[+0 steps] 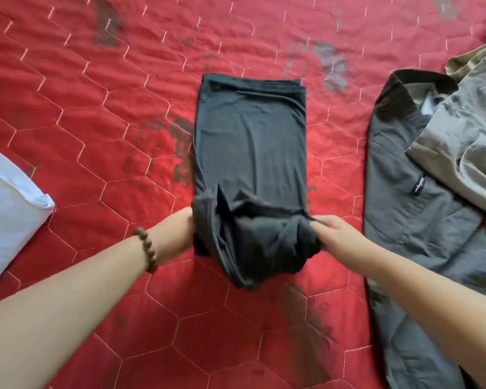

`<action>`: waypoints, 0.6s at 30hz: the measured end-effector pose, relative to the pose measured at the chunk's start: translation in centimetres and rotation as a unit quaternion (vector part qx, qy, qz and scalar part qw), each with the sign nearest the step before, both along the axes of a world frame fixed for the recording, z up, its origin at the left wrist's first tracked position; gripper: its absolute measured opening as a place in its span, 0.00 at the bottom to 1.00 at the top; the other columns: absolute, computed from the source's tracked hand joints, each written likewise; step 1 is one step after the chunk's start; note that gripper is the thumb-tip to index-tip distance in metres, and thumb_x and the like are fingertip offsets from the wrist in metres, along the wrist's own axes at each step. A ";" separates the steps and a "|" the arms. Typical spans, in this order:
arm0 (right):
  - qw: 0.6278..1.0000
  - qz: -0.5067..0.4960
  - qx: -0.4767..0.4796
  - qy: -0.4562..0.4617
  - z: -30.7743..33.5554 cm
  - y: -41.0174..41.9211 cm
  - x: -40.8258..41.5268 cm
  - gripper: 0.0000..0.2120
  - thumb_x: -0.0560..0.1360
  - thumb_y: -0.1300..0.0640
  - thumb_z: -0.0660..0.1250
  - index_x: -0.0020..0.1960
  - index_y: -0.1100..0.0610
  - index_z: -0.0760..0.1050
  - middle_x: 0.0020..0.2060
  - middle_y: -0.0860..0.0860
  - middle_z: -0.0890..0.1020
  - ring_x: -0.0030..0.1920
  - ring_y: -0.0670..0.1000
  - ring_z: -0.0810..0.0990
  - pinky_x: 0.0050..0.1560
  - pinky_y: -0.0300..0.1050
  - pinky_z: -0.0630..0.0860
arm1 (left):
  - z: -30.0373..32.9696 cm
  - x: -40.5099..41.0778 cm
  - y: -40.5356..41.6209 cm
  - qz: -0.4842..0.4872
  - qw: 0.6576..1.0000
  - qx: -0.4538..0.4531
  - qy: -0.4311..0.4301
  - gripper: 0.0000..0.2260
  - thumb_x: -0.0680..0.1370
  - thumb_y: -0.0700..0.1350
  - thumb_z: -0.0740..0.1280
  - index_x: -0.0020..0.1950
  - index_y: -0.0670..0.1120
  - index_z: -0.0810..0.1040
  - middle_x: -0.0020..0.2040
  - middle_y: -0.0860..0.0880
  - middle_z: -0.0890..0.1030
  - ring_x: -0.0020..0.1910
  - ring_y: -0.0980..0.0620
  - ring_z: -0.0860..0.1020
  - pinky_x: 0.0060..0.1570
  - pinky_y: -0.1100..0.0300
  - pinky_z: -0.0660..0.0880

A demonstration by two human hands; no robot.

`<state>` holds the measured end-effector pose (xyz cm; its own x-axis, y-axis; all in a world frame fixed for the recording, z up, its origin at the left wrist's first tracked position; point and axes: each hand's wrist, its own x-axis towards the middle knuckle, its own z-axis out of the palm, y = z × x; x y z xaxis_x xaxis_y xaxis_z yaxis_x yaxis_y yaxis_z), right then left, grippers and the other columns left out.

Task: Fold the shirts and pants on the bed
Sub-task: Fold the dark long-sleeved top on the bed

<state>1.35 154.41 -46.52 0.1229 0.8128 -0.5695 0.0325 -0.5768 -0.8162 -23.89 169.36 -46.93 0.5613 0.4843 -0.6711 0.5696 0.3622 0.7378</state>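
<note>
A dark charcoal garment [250, 141], folded into a long narrow strip, lies in the middle of the red quilted bed [96, 108]. Its near end is lifted and bunched. My left hand [181, 233] grips that end's left side, with the fingers hidden under the cloth; a brown bead bracelet sits on the wrist. My right hand [334, 237] pinches the right side of the same bunched end. The far end lies flat with neat edges.
A folded white garment [9, 200] rests at the left edge. On the right lie a grey collared shirt [410, 209] and, overlapping it, olive-khaki clothing [472, 130]. Faded dark prints mark the quilt.
</note>
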 end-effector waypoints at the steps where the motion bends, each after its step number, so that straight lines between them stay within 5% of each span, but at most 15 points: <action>1: 0.990 -0.119 -0.047 0.056 -0.8 0.7 -0.3 0.11 0.78 0.54 0.61 0.41 0.57 0.77 0.31 0.49 0.78 0.34 0.48 0.75 0.33 0.40 0.72 | -0.3 0.6 0.1 0.093 0.989 -0.106 -0.049 0.10 0.76 0.41 0.65 0.54 0.43 0.83 0.55 0.43 0.83 0.53 0.47 0.81 0.50 0.57 0.78; 2: 0.971 -0.197 -0.098 0.099 -1.7 1.1 -0.7 0.10 0.79 0.54 0.61 0.46 0.57 0.78 0.35 0.51 0.81 0.37 0.51 0.78 0.37 0.43 0.76 | -0.7 1.1 -0.1 0.175 0.960 -0.207 -0.073 0.11 0.76 0.45 0.65 0.54 0.43 0.83 0.54 0.42 0.83 0.53 0.45 0.82 0.52 0.53 0.78; 4: 0.944 -0.241 -0.156 0.160 -3.3 1.0 -1.3 0.12 0.78 0.52 0.64 0.55 0.59 0.78 0.46 0.54 0.84 0.48 0.55 0.83 0.49 0.50 0.80 | -2.2 1.9 -0.8 0.252 0.930 -0.262 -0.054 0.14 0.78 0.48 0.64 0.58 0.42 0.80 0.53 0.42 0.83 0.52 0.46 0.82 0.55 0.51 0.76; 9: 0.968 -0.229 -0.077 0.066 -5.0 -0.2 -2.1 0.16 0.72 0.55 0.72 0.58 0.58 0.78 0.51 0.53 0.85 0.54 0.53 0.83 0.60 0.52 0.77 | -5.0 1.8 -1.1 0.226 0.971 -0.076 0.008 0.07 0.76 0.41 0.69 0.53 0.41 0.81 0.50 0.43 0.84 0.54 0.45 0.81 0.60 0.49 0.74; 14: 0.969 -0.233 -0.081 -0.022 -5.6 -0.2 -2.8 0.06 0.76 0.54 0.69 0.50 0.56 0.80 0.47 0.54 0.85 0.52 0.55 0.82 0.57 0.55 0.76 | -6.0 0.9 -1.5 0.225 0.974 -0.006 0.029 0.08 0.79 0.46 0.65 0.45 0.45 0.81 0.42 0.50 0.85 0.46 0.52 0.82 0.46 0.58 0.76; 18: 0.975 -0.165 -0.087 -0.117 -5.3 -0.9 -4.0 0.07 0.76 0.53 0.68 0.46 0.58 0.78 0.40 0.52 0.83 0.44 0.53 0.80 0.44 0.46 0.73 | -6.1 -0.7 -3.9 0.193 0.976 0.045 0.090 0.12 0.80 0.50 0.63 0.47 0.42 0.80 0.46 0.45 0.84 0.48 0.46 0.81 0.52 0.49 0.76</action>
<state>-2.66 153.49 -51.80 0.5052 0.6002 -0.6202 -0.0049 -0.7166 -0.6975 -24.61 165.44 -52.99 0.2024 0.6970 -0.6879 0.5278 0.5140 0.6762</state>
